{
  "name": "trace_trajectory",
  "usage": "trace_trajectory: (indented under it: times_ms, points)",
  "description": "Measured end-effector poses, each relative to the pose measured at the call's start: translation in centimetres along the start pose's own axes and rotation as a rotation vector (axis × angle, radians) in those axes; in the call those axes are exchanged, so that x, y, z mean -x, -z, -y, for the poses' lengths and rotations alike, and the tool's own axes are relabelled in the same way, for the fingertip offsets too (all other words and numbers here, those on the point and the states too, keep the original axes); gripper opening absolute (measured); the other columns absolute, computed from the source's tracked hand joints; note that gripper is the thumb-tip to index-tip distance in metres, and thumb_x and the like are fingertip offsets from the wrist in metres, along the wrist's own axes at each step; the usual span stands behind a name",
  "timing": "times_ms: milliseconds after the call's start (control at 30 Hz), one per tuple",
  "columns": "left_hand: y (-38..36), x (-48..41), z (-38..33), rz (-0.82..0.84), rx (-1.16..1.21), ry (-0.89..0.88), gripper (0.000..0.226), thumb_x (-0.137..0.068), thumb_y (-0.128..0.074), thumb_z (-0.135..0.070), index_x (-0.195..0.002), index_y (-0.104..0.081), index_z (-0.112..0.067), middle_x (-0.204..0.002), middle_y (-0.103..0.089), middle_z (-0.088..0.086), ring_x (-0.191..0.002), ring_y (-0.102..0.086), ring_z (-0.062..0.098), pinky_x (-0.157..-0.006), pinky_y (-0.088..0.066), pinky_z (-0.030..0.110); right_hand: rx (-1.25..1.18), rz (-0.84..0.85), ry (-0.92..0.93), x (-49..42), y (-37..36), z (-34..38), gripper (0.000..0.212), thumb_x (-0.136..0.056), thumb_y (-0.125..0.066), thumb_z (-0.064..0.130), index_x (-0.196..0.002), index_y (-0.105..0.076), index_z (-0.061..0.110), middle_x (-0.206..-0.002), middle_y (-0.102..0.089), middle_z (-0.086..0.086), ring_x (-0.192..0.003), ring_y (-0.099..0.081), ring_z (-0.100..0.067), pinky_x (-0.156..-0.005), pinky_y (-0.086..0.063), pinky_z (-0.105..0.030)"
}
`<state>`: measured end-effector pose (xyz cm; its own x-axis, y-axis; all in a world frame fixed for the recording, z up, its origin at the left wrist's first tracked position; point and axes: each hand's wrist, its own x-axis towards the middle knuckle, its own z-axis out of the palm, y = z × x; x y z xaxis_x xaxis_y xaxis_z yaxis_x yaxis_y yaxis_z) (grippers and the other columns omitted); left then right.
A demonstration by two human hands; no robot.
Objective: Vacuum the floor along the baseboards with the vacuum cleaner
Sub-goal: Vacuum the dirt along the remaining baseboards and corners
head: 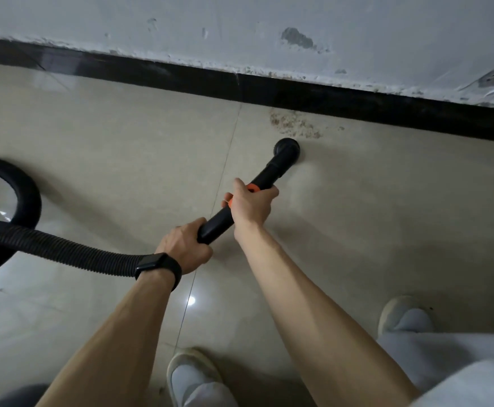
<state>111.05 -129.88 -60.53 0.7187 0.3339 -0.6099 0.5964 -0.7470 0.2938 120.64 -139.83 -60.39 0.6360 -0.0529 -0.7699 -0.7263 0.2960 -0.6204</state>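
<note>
Head view: your left hand (185,248) and right hand (251,205) both grip the black wand (272,168), the right at the orange collar (251,188); the nozzle (287,148) rests on the floor (386,201) just short of the brown debris patch (294,124) by the baseboard (327,96). Risk: sweeping sideways on this line leaves grit against the baseboard, and shoving in fast may scatter it. The looped hose (63,248) at left could drag the wand off line.

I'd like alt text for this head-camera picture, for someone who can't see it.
The person's left hand and right hand grip a black vacuum wand, its round nozzle on the tile floor just short of a brownish debris patch by the black baseboard. The ribbed hose loops away leftward.
</note>
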Motion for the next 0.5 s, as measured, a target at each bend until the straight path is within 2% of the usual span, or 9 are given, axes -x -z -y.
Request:
trace_trajectory:
  times_ms: [67,133,333,433,500]
  points:
    - [0.2,-0.5,-0.8,-0.006,-0.01,-0.018,0.028,-0.071,-0.067,-0.014,-0.089,-0.05,-0.027,-0.074,-0.061,0.003,-0.067,-0.059,0.023,-0.057,-0.047,0.031,-0.068,0.005,-0.012,-0.6,0.1,0.9,0.045,-0.094,-0.064,0.005,-0.132,-0.04,0.013,-0.09,-0.062,-0.007,-0.055,-0.067,-0.016,-0.062,-0.064,-0.036]
    - [0.3,-1.1,-1.8,-0.01,-0.05,-0.059,0.027,-0.072,-0.066,-0.014,-0.091,-0.05,-0.026,-0.074,-0.06,0.002,-0.066,-0.058,0.022,-0.056,-0.045,0.03,-0.118,-0.013,-0.014,-1.4,0.6,1.9,0.042,-0.094,-0.064,0.005,-0.13,-0.043,0.011,-0.095,-0.062,-0.008,-0.057,-0.067,-0.017,-0.061,-0.063,-0.034]
    - [-0.7,-2.6,-5.3,0.002,-0.126,-0.193,0.023,-0.078,-0.062,-0.018,-0.094,-0.048,-0.024,-0.077,-0.058,0.0,-0.071,-0.059,0.026,-0.064,-0.052,0.035,-0.118,-0.164,0.025,-3.4,3.6,3.6,0.037,-0.097,-0.058,0.006,-0.129,-0.041,0.013,-0.089,-0.062,-0.011,-0.053,-0.058,-0.014,-0.054,-0.053,-0.024]
    - [-1.9,-2.8,-6.7,-0.006,-0.113,-0.248,0.025,-0.079,-0.061,-0.023,-0.097,-0.045,-0.022,-0.082,-0.058,0.0,-0.075,-0.059,0.028,-0.067,-0.053,0.038,-0.118,-0.199,0.055,-4.5,4.9,4.5,0.036,-0.096,-0.059,0.005,-0.127,-0.043,0.012,-0.086,-0.061,-0.009,-0.051,-0.056,-0.013,-0.055,-0.053,-0.026]
    - [-2.7,-2.9,-7.3,-0.035,-0.101,-0.291,0.028,-0.081,-0.061,-0.024,-0.099,-0.04,-0.02,-0.084,-0.055,0.0,-0.074,-0.056,0.028,-0.063,-0.048,0.036,-0.117,-0.211,0.069,-5.2,5.5,5.2,0.035,-0.095,-0.058,0.003,-0.126,-0.044,0.009,-0.08,-0.059,-0.006,-0.048,-0.053,-0.012,-0.056,-0.052,-0.029]
